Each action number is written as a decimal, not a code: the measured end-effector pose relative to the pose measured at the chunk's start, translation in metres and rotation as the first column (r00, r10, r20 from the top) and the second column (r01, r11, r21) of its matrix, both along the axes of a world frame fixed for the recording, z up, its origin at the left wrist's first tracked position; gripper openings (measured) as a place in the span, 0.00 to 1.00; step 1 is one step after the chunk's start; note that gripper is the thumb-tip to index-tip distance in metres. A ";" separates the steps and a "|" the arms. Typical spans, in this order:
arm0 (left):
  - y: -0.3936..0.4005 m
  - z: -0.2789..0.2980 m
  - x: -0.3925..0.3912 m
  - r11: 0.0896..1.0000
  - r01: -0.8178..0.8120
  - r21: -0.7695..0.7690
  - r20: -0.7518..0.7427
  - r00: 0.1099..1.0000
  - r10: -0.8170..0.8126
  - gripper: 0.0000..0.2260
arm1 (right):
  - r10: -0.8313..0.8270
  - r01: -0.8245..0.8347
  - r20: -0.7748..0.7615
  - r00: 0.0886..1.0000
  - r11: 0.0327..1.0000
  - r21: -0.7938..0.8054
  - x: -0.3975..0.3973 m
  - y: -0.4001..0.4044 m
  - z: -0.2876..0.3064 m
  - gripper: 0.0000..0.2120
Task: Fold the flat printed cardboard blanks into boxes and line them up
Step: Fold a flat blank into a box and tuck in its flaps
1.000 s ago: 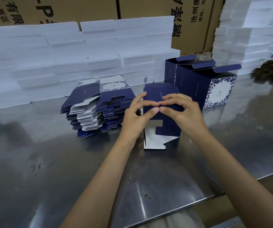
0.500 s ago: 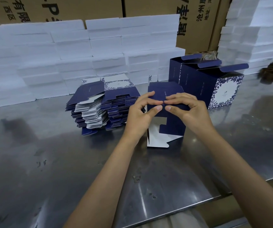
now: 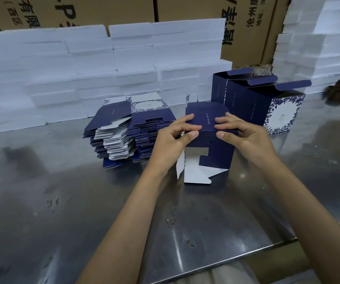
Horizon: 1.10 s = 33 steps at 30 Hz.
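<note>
Head view, centre of frame: one half-folded navy box [image 3: 212,144], matte printed card with white inside, standing on shiny steel worktop [image 3: 62,201], loose white bottom flaps splayed toward lower edge. Gripped at top crease by both hands: left hand [image 3: 171,140] pinching left part of top panel, fingers above and thumb on front face; right hand [image 3: 247,138] pinching right part likewise. Left of centre, one ragged stack of flat blanks [image 3: 124,136], navy and white edges with rounded tabs, floral print on topmost. Right of centre, three folded boxes [image 3: 267,105] in a touching row, lid flaps up, nearest showing white panel with blue floral border. Behind, across upper frame, many white foam blocks [image 3: 83,68], rough-edged, walled up; further back, brown corrugated cartons [image 3: 185,9] with black characters.
</note>
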<state>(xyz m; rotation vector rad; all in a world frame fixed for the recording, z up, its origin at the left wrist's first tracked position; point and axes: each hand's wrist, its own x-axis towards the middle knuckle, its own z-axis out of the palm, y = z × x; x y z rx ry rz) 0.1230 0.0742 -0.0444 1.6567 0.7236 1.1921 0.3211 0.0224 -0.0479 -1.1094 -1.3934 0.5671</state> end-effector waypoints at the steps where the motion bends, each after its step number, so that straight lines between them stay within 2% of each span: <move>1: 0.000 0.000 0.000 1.000 0.000 0.005 0.001 1.000 0.000 0.09 | -0.003 0.003 -0.012 1.000 1.000 0.011 0.001 0.001 -0.001 0.10; 7: 0.002 0.000 -0.005 0.999 0.034 -0.018 -0.006 0.999 -0.034 0.10 | 0.050 -0.050 -0.036 0.998 0.999 -0.008 0.005 0.002 -0.005 0.11; 12: -0.001 0.002 -0.001 0.998 -0.042 0.050 -0.034 0.998 0.044 0.10 | 0.013 -0.016 -0.071 0.997 0.999 -0.046 0.001 -0.002 -0.004 0.12; 13: -0.001 0.001 -0.002 0.995 -0.077 0.063 -0.028 0.997 0.079 0.10 | -0.013 0.006 -0.106 0.994 0.998 -0.062 0.000 -0.003 -0.007 0.16; 15: 0.001 0.000 -0.005 0.985 -0.146 0.087 -0.020 0.989 0.148 0.10 | -0.065 0.040 -0.201 0.977 0.991 -0.126 0.000 -0.007 -0.019 0.30; 18: 0.001 -0.005 -0.003 0.977 -0.197 0.082 0.011 0.980 0.197 0.11 | -0.107 0.005 -0.323 0.940 0.954 -0.301 0.005 -0.012 -0.037 0.50; 20: 0.001 -0.008 0.001 0.969 -0.236 0.076 0.025 0.972 0.235 0.12 | -0.097 -0.028 -0.323 0.941 0.931 -0.363 0.009 -0.012 -0.042 0.54; 22: 0.000 -0.011 0.007 0.958 -0.275 0.076 0.037 0.961 0.273 0.12 | -0.093 -0.050 -0.377 0.922 0.935 -0.352 0.011 -0.012 -0.041 0.48; 24: -0.003 -0.014 0.011 0.958 -0.283 0.038 0.060 0.958 0.281 0.13 | -0.095 -0.057 -0.483 0.870 0.955 -0.290 0.007 -0.014 -0.036 0.37; 27: -0.007 -0.018 0.019 0.977 -0.203 -0.059 0.069 0.976 0.207 0.18 | -0.100 -0.035 -0.585 0.804 0.976 -0.215 0.001 -0.019 -0.024 0.27; 30: -0.012 -0.022 0.027 0.977 -0.115 -0.179 0.031 0.992 0.123 0.24 | -0.131 0.061 -0.539 0.832 0.987 -0.147 -0.004 -0.018 -0.006 0.21; 33: -0.019 -0.026 0.033 0.950 -0.040 -0.309 -0.010 0.999 0.038 0.18 | -0.152 0.127 -0.343 0.927 0.987 -0.094 -0.004 -0.016 0.011 0.14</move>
